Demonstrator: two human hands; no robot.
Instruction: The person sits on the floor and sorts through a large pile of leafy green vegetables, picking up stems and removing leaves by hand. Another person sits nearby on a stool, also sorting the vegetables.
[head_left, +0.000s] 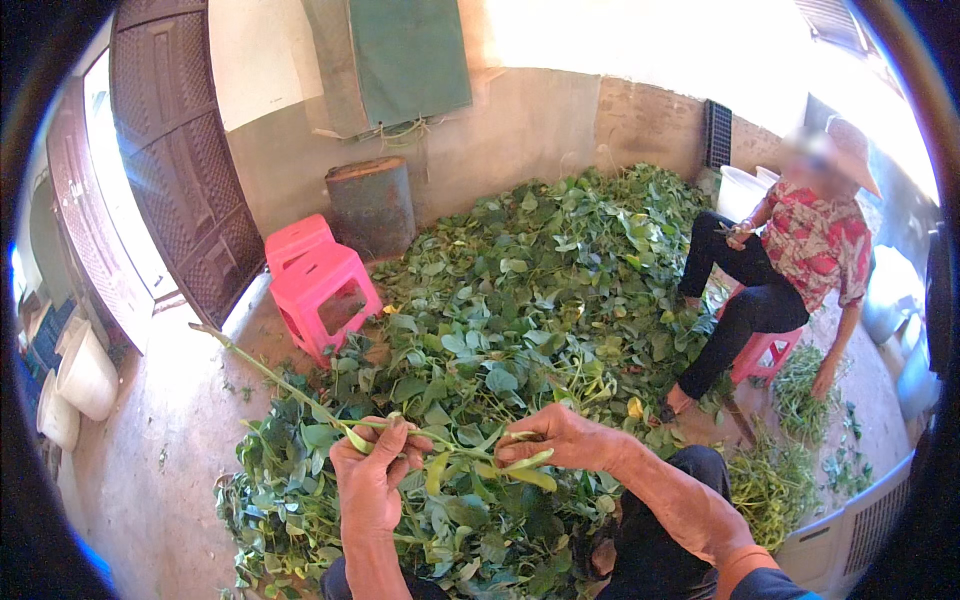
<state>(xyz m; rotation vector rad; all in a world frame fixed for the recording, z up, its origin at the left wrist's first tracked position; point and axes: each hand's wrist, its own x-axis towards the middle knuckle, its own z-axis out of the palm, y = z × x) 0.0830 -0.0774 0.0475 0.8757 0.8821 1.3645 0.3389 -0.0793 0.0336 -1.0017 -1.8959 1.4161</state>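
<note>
A long green stalk (279, 379) with bean pods runs across my front, its bare end up to the left. My left hand (377, 461) grips it midway, thumb on top, with a pod showing under the fingers. Closer to the leafless tip, my right hand (551, 442) pinches the stalk among several flat green pods (532, 477). One pod (436, 472) hangs from the stalk between my two hands. Beneath both hands spreads a large heap of cut leafy bean plants (517, 322). My right fingertips are partly hidden by the pods.
A person (814, 232) sits at the right on a pink stool (765, 352), holding scissors. Stripped stalks (772, 480) lie beside a grey plastic crate (847, 525). Pink stools (322, 289) and a metal drum (371, 210) stand beyond the heap's left side. White buckets (86, 371) are far left.
</note>
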